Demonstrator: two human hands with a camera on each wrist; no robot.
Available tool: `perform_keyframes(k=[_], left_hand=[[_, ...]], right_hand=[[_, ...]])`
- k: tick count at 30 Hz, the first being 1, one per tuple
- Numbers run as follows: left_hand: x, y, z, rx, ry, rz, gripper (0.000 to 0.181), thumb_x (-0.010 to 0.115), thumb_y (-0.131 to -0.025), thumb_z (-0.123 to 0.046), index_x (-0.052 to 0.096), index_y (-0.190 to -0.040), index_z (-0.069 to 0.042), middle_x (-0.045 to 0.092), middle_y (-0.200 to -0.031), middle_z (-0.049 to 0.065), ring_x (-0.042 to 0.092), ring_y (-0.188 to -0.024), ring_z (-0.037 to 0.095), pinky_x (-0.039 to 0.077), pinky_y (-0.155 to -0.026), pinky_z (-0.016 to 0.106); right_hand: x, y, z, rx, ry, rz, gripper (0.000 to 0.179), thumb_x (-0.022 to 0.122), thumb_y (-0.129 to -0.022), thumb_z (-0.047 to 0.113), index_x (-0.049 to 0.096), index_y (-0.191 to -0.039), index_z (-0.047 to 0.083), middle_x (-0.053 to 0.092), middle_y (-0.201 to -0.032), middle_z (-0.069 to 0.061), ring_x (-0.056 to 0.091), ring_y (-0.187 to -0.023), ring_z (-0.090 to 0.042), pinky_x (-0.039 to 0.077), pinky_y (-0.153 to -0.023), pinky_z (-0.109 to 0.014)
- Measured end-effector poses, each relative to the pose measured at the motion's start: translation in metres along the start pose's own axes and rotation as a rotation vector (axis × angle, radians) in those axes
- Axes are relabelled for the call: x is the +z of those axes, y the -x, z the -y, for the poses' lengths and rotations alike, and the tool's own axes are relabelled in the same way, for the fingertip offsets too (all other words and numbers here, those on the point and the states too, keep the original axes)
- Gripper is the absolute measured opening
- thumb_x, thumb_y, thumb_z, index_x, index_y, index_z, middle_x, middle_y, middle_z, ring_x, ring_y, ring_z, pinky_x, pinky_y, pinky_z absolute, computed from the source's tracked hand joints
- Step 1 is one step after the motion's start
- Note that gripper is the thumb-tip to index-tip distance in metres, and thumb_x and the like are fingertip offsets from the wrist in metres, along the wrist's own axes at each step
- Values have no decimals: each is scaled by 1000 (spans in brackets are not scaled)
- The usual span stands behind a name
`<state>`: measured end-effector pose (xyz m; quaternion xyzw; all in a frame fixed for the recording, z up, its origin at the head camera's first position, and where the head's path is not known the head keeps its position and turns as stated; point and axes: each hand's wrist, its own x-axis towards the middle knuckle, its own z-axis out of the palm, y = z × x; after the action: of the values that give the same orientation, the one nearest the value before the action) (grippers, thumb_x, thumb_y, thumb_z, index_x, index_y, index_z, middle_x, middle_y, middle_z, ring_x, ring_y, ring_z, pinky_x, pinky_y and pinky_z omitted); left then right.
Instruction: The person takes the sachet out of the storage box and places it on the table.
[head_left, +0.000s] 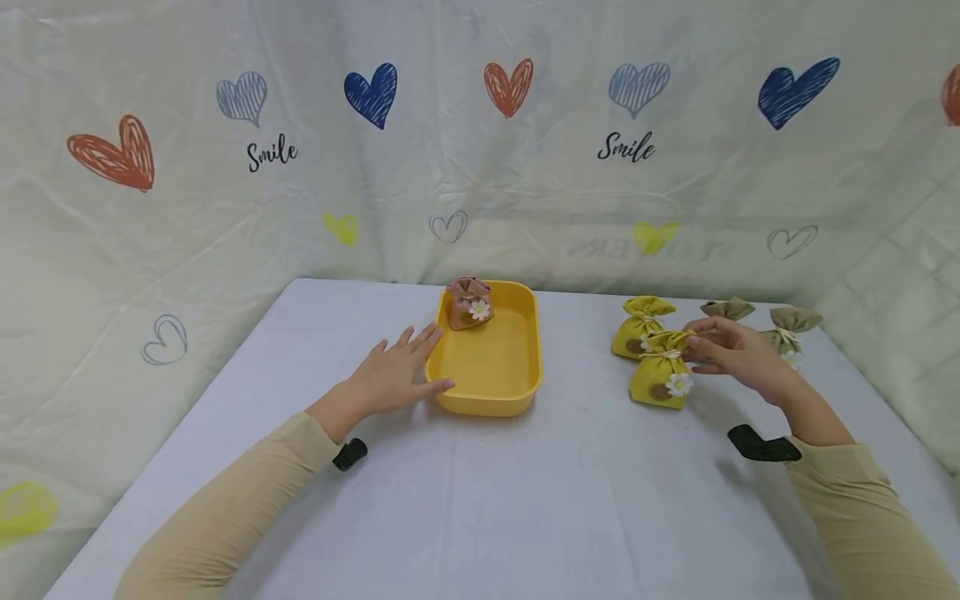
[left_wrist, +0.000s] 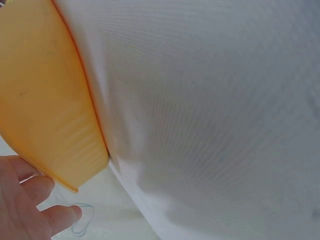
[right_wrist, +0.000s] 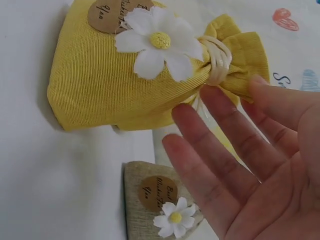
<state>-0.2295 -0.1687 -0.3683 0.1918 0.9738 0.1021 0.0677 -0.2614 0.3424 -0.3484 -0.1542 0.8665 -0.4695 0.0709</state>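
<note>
My left hand [head_left: 393, 372] lies with straight, spread fingers along the left rim of a yellow plastic tray [head_left: 491, 403]; the left wrist view shows its fingertips at the tray's edge. A pinkish-brown drawstring pouch [head_left: 461, 314] with a white flower sits in the tray's far left corner. At the right, my right hand [head_left: 738, 354] pinches the ruffled top of the nearer yellow drawstring pouch [right_wrist: 110, 85] between thumb and index finger, the other fingers extended. This pouch stands on the table, bearing a white flower and a round brown tag. Another yellow pouch [head_left: 626, 337] stands just behind it.
Two grey-beige pouches stand behind my right hand, one farther left [head_left: 727, 308] and one at the right [head_left: 791, 321]. A white cloth covers the table [head_left: 525, 500]. Behind it hangs a pale curtain [head_left: 555, 183] printed with hearts.
</note>
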Motion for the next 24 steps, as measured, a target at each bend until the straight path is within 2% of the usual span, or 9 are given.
perform_keyframes(k=[3,5,6,9,11,13,18,24], left_hand=[[0,0,0,-1,-2,3,96,47,-98,-71,14,-166,-12,12,-171,5,11,-155,38,14,-118,68],[0,0,0,0,-3,2,96,47,-98,-71,14,-166,-12,12,-171,5,12,-155,38,14,-118,68],[0,-1,0,0,-5,1,96,47,-98,-71,14,-166,-12,12,-171,5,12,-155,38,14,-118,68],[1,-1,1,4,-7,-1,97,47,-97,-72,14,-166,-12,12,-171,6,12,-155,38,15,-118,68],[1,-1,1,5,-7,-3,97,47,-97,-72,14,-166,-12,12,-171,6,12,-155,38,15,-118,68],[1,-1,2,6,-7,-5,97,47,-97,-72,14,-166,-12,12,-171,5,13,-155,38,15,-117,68],[1,0,2,11,-10,-11,96,47,-97,-72,14,-166,-13,12,-171,5,13,-155,38,16,-117,68],[1,0,2,13,-6,-12,97,47,-97,-72,15,-166,-12,13,-171,5,14,-155,39,16,-117,69]], right_hand=[[-1,0,3,14,41,7,41,51,-110,17,44,-136,-14,67,-120,-25,69,-96,0,59,-81,-28],[-2,1,4,14,53,3,41,51,-110,17,45,-136,-14,66,-121,-28,69,-96,0,59,-81,-26],[-3,1,4,9,52,-2,40,51,-110,17,46,-136,-14,68,-120,-26,69,-96,-1,59,-81,-26],[-5,3,3,-7,32,-24,40,52,-109,17,48,-134,-14,74,-112,-6,70,-95,0,58,-79,-22],[-7,4,2,-25,7,-39,38,54,-109,16,50,-132,-14,74,-106,8,70,-95,0,57,-78,-21],[-8,5,2,-43,-16,-48,37,54,-108,14,50,-130,-15,72,-104,16,70,-95,1,57,-78,-20],[-10,6,5,-74,-12,-76,35,55,-108,12,52,-128,-16,73,-101,17,70,-94,0,57,-77,-20],[-9,4,16,-74,104,-122,37,54,-108,17,56,-129,-13,69,-99,22,66,-90,4,55,-74,-17]])
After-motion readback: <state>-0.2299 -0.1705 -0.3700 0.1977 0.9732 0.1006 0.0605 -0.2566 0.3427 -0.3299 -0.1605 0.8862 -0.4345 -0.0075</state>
